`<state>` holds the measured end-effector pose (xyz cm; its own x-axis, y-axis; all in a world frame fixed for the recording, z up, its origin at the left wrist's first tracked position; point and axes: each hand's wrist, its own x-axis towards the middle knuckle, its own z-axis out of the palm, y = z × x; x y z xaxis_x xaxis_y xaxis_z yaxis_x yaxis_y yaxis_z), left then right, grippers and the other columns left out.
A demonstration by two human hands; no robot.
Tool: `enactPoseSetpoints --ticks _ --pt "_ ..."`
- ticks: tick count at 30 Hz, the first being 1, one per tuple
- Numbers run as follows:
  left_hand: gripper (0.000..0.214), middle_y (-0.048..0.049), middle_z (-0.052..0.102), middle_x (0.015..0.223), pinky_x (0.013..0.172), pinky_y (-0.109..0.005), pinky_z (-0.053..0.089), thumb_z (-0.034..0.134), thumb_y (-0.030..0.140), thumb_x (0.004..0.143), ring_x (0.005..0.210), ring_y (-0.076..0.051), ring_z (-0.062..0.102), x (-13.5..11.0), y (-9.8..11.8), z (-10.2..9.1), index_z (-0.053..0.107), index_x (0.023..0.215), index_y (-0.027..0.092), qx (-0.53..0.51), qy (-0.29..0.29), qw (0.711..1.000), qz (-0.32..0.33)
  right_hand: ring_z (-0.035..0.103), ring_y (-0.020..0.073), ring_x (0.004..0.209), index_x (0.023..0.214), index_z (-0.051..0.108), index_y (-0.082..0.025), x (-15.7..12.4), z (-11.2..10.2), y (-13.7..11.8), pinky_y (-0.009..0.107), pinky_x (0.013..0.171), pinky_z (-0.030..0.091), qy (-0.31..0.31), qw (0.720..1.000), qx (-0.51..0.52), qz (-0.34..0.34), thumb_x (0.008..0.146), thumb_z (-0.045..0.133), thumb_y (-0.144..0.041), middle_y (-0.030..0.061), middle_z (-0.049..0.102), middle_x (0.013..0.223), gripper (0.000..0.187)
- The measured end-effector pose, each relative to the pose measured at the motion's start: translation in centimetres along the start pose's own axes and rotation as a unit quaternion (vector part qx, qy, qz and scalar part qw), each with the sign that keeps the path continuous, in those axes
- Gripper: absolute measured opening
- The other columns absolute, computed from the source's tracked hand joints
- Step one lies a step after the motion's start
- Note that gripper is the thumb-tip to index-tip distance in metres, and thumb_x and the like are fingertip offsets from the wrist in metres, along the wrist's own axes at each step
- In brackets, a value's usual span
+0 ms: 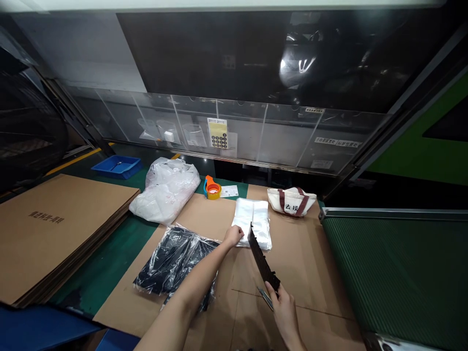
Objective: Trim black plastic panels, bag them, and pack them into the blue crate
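Note:
My right hand point(284, 307) is closed around the lower end of a thin black panel point(262, 258) with small clips along its edge; the panel is held up at a slant. Beside those fingers is a slim silver tool point(265, 298); whether it lies on the cardboard or is held is unclear. My left hand point(234, 236) is closed at the lower left edge of a stack of clear plastic bags point(258, 214); what its fingers pinch is hidden. Under my left forearm lie black pieces wrapped in clear plastic point(171, 258).
Flat cardboard point(36, 234) is piled at left. Behind are a blue tray point(117, 166), a white plastic sack point(168, 187), a tape dispenser point(212, 189) and a cream cloth bag point(291, 202). A green ribbed conveyor belt point(398, 273) borders the right; a transparent pocketed panel point(241, 131) hangs ahead.

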<state>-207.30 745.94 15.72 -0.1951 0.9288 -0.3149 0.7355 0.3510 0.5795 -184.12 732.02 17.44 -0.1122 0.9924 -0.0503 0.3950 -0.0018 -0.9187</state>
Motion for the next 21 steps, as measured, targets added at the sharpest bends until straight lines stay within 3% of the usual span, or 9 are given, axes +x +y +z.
enactPoseSetpoints --ticks 10,13,17,19,21 --pt "0.029 -0.0067 0.057 0.100 0.071 -0.034 0.051 0.049 0.033 0.085 0.083 -0.016 0.058 0.5 1.4 -1.1 0.052 0.107 0.013 -0.125 0.024 0.991 -0.034 0.062 0.0224 0.061 0.080 0.065 -0.017 1.1 0.3 -0.5 0.026 0.056 0.040 -0.011 0.999 0.008 -0.031 0.078 0.048 -0.050 0.0091 0.068 0.069 0.037" --pt "0.030 -0.0067 0.057 0.100 0.070 -0.033 0.051 0.049 0.033 0.085 0.082 -0.015 0.057 0.2 1.8 -1.9 0.051 0.108 0.013 -0.144 0.047 0.988 -0.026 0.057 0.0198 0.053 0.068 0.063 -0.018 1.0 0.3 -0.7 0.026 0.051 0.036 0.018 1.000 0.016 -0.014 0.074 0.052 -0.053 0.0061 0.063 0.058 0.037" --pt "0.029 -0.0057 0.057 0.096 0.070 -0.033 0.049 0.049 0.033 0.085 0.080 -0.015 0.056 -1.3 1.3 -2.9 0.052 0.105 0.013 -0.133 0.070 0.989 0.009 0.040 0.0121 0.040 0.044 0.045 -0.020 0.9 -0.4 -1.1 0.025 0.043 0.029 0.085 0.996 0.029 0.030 0.067 0.057 -0.059 -0.0018 0.045 0.039 0.046" --pt "0.027 -0.0045 0.057 0.092 0.069 -0.033 0.048 0.050 0.034 0.084 0.077 -0.014 0.056 -2.2 0.9 -3.5 0.053 0.100 0.013 -0.116 0.072 0.990 0.029 0.045 0.0125 0.043 0.048 0.049 -0.018 0.6 -1.4 -1.6 0.024 0.044 0.033 0.086 0.992 0.076 0.059 0.065 0.060 -0.059 -0.0016 0.049 0.042 0.046" --pt "0.026 -0.0028 0.057 0.084 0.067 -0.031 0.047 0.050 0.036 0.084 0.072 -0.013 0.055 -3.1 0.7 -4.0 0.055 0.092 0.012 -0.096 0.061 0.992 0.048 0.056 0.0165 0.056 0.064 0.059 -0.013 0.1 -2.9 -2.1 0.025 0.052 0.042 0.022 0.970 0.212 0.113 0.063 0.065 -0.054 0.0020 0.062 0.059 0.041"
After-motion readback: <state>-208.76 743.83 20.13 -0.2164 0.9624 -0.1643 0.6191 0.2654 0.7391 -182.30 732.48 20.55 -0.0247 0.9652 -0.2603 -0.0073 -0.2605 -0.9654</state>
